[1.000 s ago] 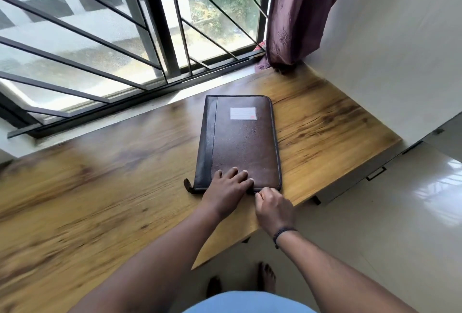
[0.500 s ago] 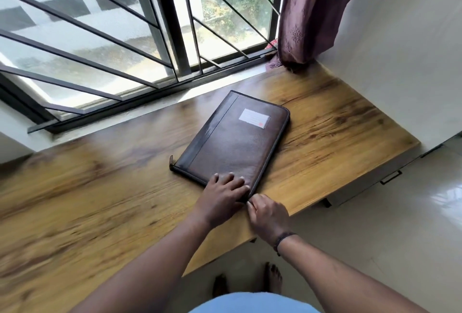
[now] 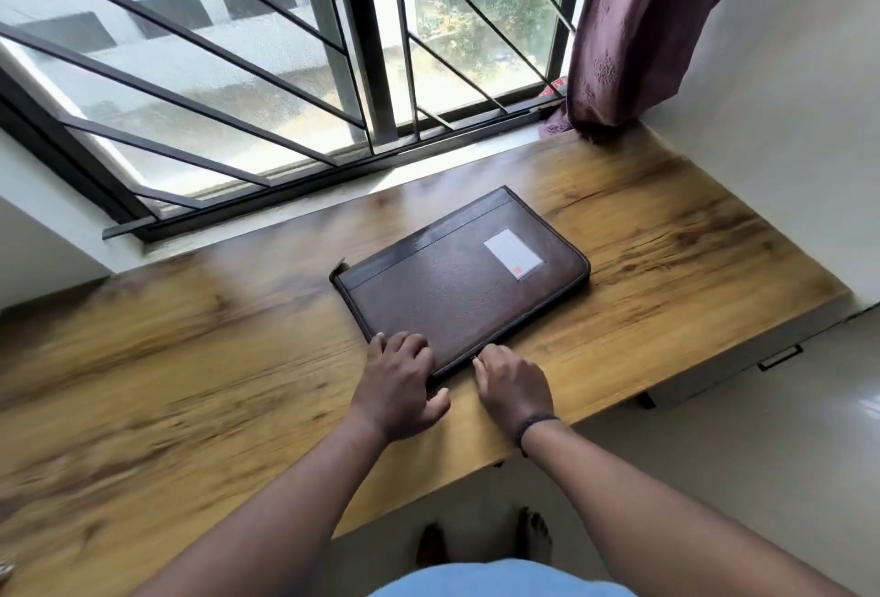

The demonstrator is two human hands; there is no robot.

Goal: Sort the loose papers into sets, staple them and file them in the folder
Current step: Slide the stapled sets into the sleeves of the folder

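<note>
Head view: brown zip folder (image 3: 464,279) closed, flat on wooden desk (image 3: 190,358), angled, below barred window (image 3: 285,72). Left hand (image 3: 397,387) flat on near corner, fingers spread, thumb out on desk. Right hand (image 3: 512,384) at near edge, fingertips pinched together at zipper; pull itself too small to tell.

One folder (image 3: 464,282), two hands on a wooden surface (image 3: 190,358)

Left hand (image 3: 397,387), right hand (image 3: 516,387); one curtain (image 3: 633,24), upper right.

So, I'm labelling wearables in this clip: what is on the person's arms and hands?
Both forearms are bare, with no sleeves in view. The right hand has a thin dark braided band around its wrist. The left hand shows no ring, watch or glove.
</note>
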